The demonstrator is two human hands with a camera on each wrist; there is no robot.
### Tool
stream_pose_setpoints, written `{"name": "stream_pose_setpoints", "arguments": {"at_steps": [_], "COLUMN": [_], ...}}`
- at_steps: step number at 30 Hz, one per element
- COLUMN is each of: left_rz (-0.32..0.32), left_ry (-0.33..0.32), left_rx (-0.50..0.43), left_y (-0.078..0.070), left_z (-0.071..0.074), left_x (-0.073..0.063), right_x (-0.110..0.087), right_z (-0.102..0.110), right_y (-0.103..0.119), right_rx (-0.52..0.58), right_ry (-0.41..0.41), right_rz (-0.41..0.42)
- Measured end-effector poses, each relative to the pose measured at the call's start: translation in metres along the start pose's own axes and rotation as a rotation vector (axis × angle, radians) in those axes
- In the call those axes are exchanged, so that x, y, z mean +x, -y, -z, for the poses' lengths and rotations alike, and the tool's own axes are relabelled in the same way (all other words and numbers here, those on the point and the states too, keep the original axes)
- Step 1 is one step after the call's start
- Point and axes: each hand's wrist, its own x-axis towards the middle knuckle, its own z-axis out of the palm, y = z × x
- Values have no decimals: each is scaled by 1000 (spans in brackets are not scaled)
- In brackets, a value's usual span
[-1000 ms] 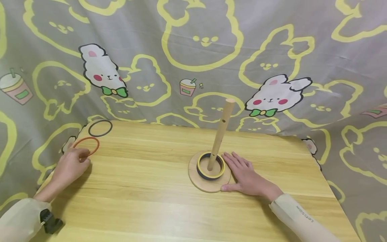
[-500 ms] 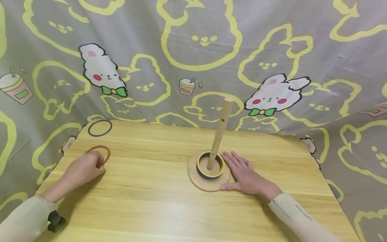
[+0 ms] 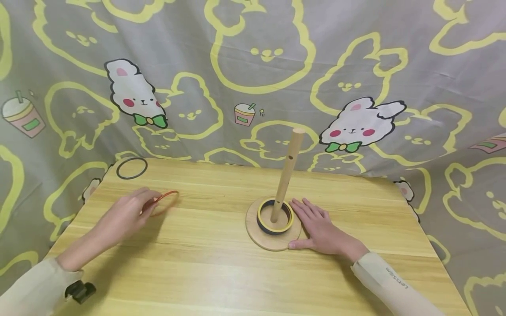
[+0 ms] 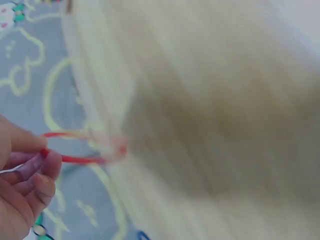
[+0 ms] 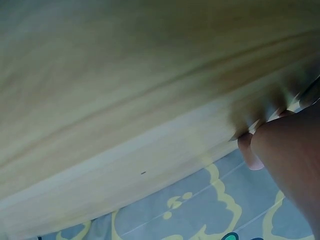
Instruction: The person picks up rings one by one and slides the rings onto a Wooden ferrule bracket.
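Note:
My left hand (image 3: 128, 215) pinches the near side of a thin red ring (image 3: 171, 192) between thumb and fingers, with the ring tilted over the left part of the table. In the left wrist view the same red ring (image 4: 82, 160) is blurred at its far end. My right hand (image 3: 322, 230) lies with straight fingers against the right edge of a round wooden base (image 3: 257, 237). From that base rises an upright wooden peg (image 3: 288, 169) with small holes. Around the peg's foot lie a yellow ring (image 3: 291, 219) and a dark ring (image 3: 264, 228) beneath it.
A thin dark grey ring (image 3: 132, 168) lies at the table's back left corner. The wooden table (image 3: 205, 272) ends at a grey curtain (image 3: 189, 39) printed with yellow outlines and white rabbits, which hangs behind and at both sides.
My left hand has carried the red ring to the right from the table's left edge, and the ring has tipped nearly edge-on. The right hand and the peg stay where they were.

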Motion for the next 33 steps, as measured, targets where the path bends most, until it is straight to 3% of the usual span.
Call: {"name": "stream_pose_setpoints", "arguments": {"at_steps": [5, 10, 13, 17, 20, 27, 33], "left_rz": [-38, -36, 28, 168, 243, 304, 253], "left_ry": [-38, -6, 63, 166, 197, 163, 64], "left_rx": [-84, -216, -373, -603, -716, -864, -951], "left_y": [-31, -59, -74, -94, -108, -140, -167], "left_z": [11, 19, 25, 33, 38, 51, 68], "left_x": [19, 40, 53, 71, 84, 114, 141], "right_x": [0, -1, -1, -2, -1, -1, -2], "right_z": [1, 1, 1, 1, 1, 2, 1], "right_y": [0, 0, 0, 0, 0, 1, -1], "right_rx": [0, -9, -7, -10, -16, -12, -13], "right_ry": [-1, -8, -7, -7, -12, -12, -15], "right_rz": [0, 7, 8, 13, 19, 17, 19]}}
